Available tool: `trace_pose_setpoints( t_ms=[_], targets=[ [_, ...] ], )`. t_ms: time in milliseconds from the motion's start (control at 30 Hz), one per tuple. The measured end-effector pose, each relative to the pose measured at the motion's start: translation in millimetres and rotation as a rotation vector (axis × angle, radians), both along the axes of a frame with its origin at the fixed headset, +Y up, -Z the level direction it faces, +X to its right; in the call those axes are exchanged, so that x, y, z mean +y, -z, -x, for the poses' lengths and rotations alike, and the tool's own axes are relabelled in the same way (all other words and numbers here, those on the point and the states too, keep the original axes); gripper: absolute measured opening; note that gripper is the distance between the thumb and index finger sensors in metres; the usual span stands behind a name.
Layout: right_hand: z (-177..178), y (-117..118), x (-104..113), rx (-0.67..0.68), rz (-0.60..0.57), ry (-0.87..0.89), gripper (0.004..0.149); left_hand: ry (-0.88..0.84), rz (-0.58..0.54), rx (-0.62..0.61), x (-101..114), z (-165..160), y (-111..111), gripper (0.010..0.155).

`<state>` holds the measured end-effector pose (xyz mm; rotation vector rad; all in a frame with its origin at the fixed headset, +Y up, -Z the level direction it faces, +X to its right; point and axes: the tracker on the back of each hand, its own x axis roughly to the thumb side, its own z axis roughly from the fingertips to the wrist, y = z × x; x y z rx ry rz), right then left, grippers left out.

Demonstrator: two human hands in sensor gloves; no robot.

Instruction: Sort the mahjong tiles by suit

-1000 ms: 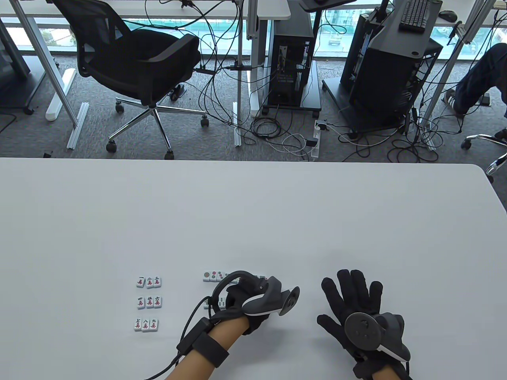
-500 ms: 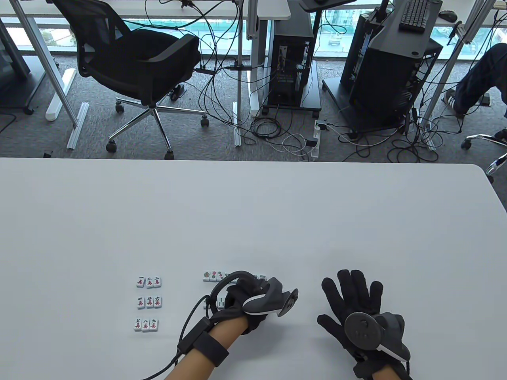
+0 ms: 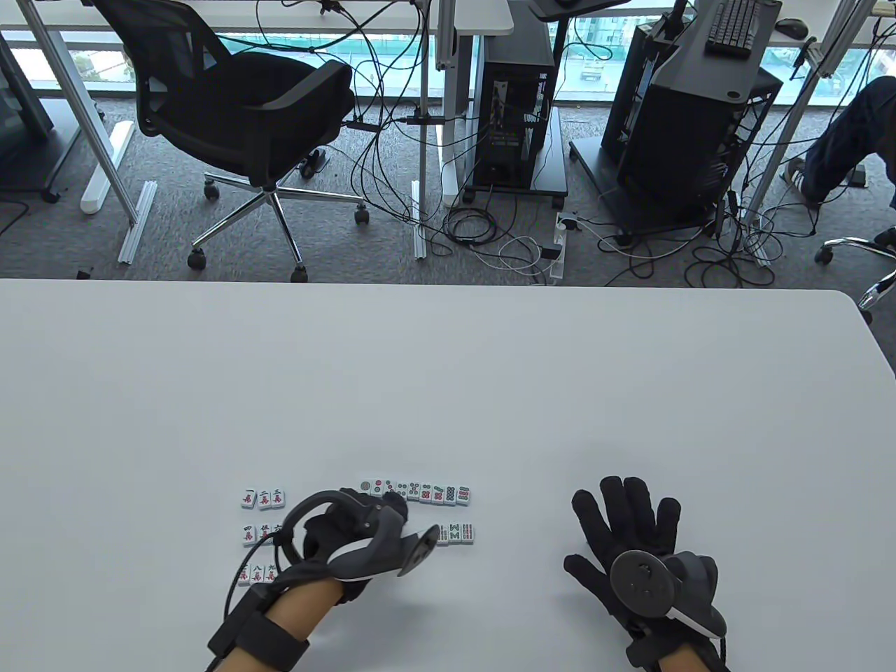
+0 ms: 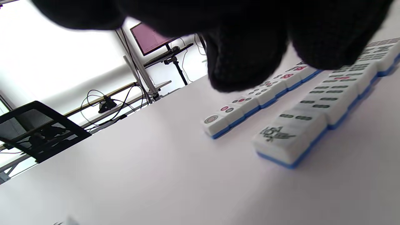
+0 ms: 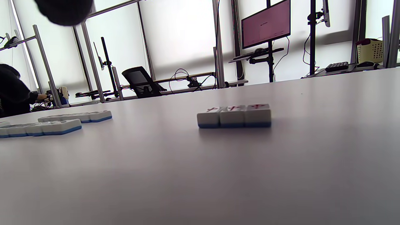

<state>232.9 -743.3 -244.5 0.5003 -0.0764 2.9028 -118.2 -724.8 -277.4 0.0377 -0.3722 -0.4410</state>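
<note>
Clearly our risk is nudging sorted tiles: our left hand (image 3: 343, 542), fingers loosely curled and empty, hovers between the character tiles (image 3: 262, 535) and bamboo row (image 3: 455, 534); our right hand (image 3: 633, 546) rests flat, open, on the tabletop (image 3: 448, 378).

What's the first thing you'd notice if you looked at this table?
Two black gloved hands near the table's front edge: the right hand lies flat with fingers spread, and the left hand hovers over small mahjong tiles. Beside it run two rows: circle tiles behind, bamboo tiles in front. Red-character tiles sit in short rows further left.
</note>
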Motion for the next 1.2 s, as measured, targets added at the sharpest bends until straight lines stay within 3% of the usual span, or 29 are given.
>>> trace_pose_setpoints(
  t_ms=[200,400,500,833,1033,1200],
  targets=[
    [-1,1,0,-0.005,0.002,0.008,0.077,-0.017,-0.019,0.211,5,83,8,0.061],
    [-2,2,-1,-0.009,0.009,0.0,0.077,-0.067,-0.025,0.383,4,143,26,0.055],
    [-4,3,-2,-0.018,0.011,-0.001,0.077,-0.085,0.06,0.458,-5,162,36,0.053],
    [-5,4,-2,-0.02,0.017,-0.003,0.077,-0.033,0.214,0.473,-34,159,51,0.06],
    [-5,3,-2,-0.02,0.012,0.005,0.077,-0.024,0.181,0.45,-42,151,51,0.058],
    [-4,3,-2,-0.015,0.006,0.003,0.077,-0.008,0.126,0.492,-31,157,47,0.059]
  ],
)
